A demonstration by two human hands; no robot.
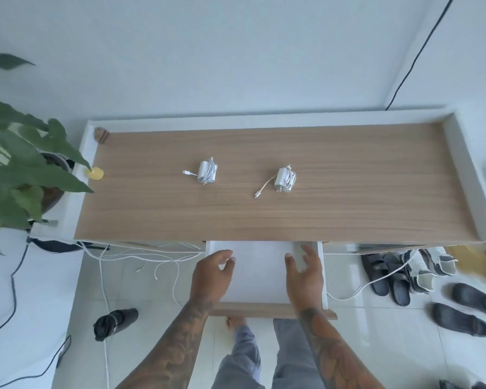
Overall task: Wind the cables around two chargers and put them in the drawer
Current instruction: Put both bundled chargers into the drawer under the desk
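White chargers sit mid-frame on your bench: left charger (207, 172) with its plug tail pointing left, right charger (285, 179) with its tail trailing lower-left. Your left hand (212, 272) and right hand (305, 272) hover relaxed, holding nothing, above the pulled-out drawer (260, 276).

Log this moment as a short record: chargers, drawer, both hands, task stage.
left charger: on desk top, cable wound, plug end sticking out left
right charger: on desk top, cable wound, plug end trailing toward the front
drawer: pulled open, no charger visible inside
left hand: over drawer, fingers relaxed, no grip on anything
right hand: over drawer, open, holding nothing
stage: winding done, stowing not yet done
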